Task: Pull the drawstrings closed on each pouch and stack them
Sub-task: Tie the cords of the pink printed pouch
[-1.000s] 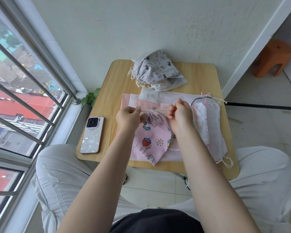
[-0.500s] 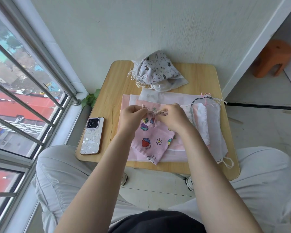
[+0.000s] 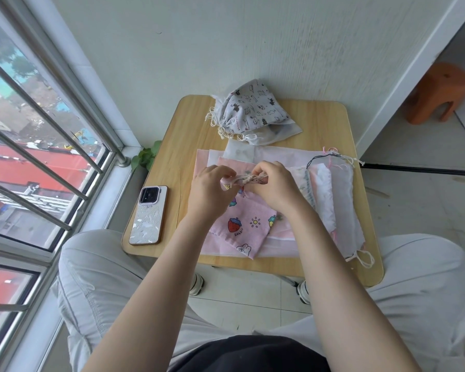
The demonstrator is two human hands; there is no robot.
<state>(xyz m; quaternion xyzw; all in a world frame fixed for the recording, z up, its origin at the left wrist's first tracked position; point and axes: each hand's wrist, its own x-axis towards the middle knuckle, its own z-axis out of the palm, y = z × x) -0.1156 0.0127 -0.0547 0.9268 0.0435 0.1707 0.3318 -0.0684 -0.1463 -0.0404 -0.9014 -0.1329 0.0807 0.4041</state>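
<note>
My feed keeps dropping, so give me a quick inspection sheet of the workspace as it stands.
Surface: small wooden table, mostly covered by fabric.
Job's things: pink print pouch, mouth gathered; grey cat-print pouch on the stack at the back; flat pouches on the right.
Clutter: phone.
Grips: left hand and right hand pinch the pink pouch's drawstring.
Cables: nothing seen.
Surroundings: barred window, orange stool.

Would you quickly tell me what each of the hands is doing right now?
Left hand: pinches the gathered mouth of the pink pouch.
Right hand: pinches its drawstring.
</note>
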